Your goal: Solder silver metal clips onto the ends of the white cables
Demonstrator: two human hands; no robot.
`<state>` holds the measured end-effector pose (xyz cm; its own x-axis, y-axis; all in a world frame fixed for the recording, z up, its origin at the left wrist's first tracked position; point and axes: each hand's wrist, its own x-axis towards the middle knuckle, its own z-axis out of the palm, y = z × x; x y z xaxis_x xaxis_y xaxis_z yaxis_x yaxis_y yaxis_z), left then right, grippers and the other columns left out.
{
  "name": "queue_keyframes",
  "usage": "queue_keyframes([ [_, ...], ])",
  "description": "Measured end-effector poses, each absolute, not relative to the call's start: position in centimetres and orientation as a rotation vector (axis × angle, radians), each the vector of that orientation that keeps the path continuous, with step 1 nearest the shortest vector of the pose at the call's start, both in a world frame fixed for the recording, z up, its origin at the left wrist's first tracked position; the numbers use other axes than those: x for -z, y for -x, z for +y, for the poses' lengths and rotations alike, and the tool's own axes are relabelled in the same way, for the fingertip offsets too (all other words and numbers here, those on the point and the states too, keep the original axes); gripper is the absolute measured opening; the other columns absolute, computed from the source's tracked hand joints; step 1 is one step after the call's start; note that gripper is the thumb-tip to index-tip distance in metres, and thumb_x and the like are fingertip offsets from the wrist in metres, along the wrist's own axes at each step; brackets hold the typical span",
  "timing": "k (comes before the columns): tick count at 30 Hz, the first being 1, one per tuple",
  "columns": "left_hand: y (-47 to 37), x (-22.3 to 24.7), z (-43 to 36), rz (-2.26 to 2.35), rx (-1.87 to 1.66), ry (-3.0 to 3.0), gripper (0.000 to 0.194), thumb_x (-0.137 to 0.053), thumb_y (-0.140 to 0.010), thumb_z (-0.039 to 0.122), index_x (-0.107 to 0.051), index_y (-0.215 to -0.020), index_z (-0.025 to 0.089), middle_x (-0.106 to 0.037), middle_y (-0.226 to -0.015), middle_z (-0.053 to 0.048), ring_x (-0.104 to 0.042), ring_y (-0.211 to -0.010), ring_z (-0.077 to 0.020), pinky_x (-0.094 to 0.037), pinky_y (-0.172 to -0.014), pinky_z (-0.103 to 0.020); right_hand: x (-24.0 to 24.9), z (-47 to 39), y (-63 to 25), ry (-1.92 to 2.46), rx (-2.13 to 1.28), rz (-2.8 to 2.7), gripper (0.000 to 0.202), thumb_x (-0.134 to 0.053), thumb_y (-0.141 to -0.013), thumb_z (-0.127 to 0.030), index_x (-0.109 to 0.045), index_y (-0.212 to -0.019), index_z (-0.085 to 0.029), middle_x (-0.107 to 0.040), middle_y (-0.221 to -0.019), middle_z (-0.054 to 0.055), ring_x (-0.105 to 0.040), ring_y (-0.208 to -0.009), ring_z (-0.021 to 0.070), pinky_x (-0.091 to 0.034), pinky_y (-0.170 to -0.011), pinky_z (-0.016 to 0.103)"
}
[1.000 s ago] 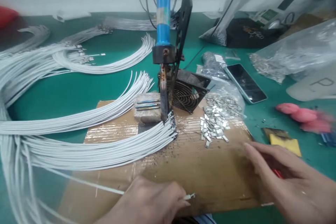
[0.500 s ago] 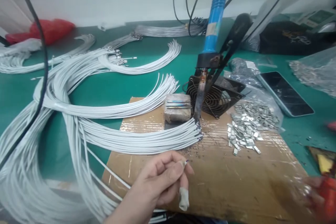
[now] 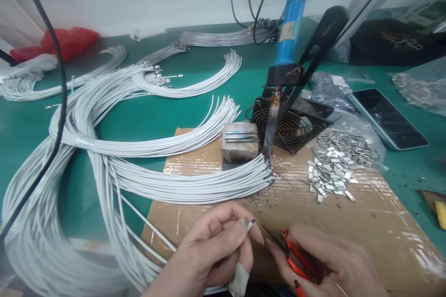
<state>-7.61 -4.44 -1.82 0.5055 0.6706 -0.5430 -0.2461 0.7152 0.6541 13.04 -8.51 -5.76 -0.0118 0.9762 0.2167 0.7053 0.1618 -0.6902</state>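
Note:
My left hand (image 3: 212,246) is pinched around the end of a white cable (image 3: 250,225), whose dark blue-purple tip sticks out past the fingertips. Whitish coverings sit on some of its fingers. Close by on the right, my right hand (image 3: 334,260) grips red-handled pliers (image 3: 296,260), their thin dark jaws pointing toward the cable tip with a small gap between. Behind both hands, a bundle of white cables (image 3: 195,185) lies across the cardboard (image 3: 313,232), its cut ends at the right.
A soldering iron (image 3: 272,120) with a blue handle stands tip-down beside a metal block (image 3: 240,141). Behind it is a small fan (image 3: 284,125). Small metal pieces (image 3: 334,171) lie piled on the right, near a phone (image 3: 388,118). More white cables (image 3: 76,158) curve along the left.
My right hand has come in from the far right edge with the red-handled pliers, stopping beside my left hand. More of the cable tip shows. The view has shifted slightly.

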Motion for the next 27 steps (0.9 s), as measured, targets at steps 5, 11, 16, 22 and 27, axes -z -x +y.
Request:
queue_keyframes([
  [5,7.6,2.0,-4.6,0.913,-0.581,-0.531,0.026,-0.074,-0.092,0.043,-0.074,-0.092,0.018,-0.058,-0.058,0.002,-0.016,-0.048,-0.007,-0.008,-0.052,-0.028,6.3,-8.4,-12.1,1.689,-0.543,-1.515,0.058,-0.065,-0.089,-0.066,-0.048,-0.051,-0.024,-0.04,-0.04,-0.003,-0.046,-0.041,0.0135,-0.035,-0.035,0.02],
  [11,7.6,1.8,-4.5,0.922,-0.553,-0.516,0.026,-0.075,-0.09,0.044,-0.076,-0.091,0.018,-0.058,-0.056,0.001,-0.02,-0.048,-0.0078,-0.008,-0.053,-0.03,6.7,-8.2,-11.7,1.7,-0.572,-1.424,0.059,-0.066,-0.084,-0.071,-0.052,-0.05,-0.024,-0.037,-0.039,-0.003,-0.044,-0.04,0.0141,-0.033,-0.033,0.021],
  [16,7.6,1.8,-4.5,0.943,-0.564,-0.507,0.029,-0.077,-0.089,0.046,-0.076,-0.089,0.016,-0.055,-0.054,0.002,-0.02,-0.047,-0.0072,-0.007,-0.051,-0.028,7.1,-8.2,-11.6,1.706,-0.607,-1.331,0.057,-0.069,-0.081,-0.07,-0.056,-0.05,-0.023,-0.035,-0.038,-0.003,-0.044,-0.039,0.0145,-0.032,-0.032,0.022],
  [22,7.2,1.7,-4.2,0.856,-0.589,-0.485,0.034,-0.081,-0.086,0.05,-0.075,-0.09,0.017,-0.044,-0.049,0.008,-0.02,-0.043,-0.0062,-0.012,-0.045,-0.024,8.0,-8.4,-10.7,1.706,-0.632,-1.2,0.053,-0.075,-0.077,-0.065,-0.059,-0.05,-0.022,-0.037,-0.037,-0.003,-0.043,-0.035,0.0139,-0.03,-0.03,0.023],
  [27,7.8,2.3,-4.5,0.82,-0.522,-0.487,0.035,-0.082,-0.086,0.051,-0.074,-0.087,0.017,-0.043,-0.048,0.009,-0.022,-0.041,-0.0057,-0.017,-0.043,-0.02,7.8,-8.1,-13.3,1.689,-0.587,-1.06,0.048,-0.074,-0.084,-0.046,-0.053,-0.048,-0.023,-0.045,-0.036,-0.003,-0.043,-0.031,0.0122,-0.033,-0.03,0.022],
])
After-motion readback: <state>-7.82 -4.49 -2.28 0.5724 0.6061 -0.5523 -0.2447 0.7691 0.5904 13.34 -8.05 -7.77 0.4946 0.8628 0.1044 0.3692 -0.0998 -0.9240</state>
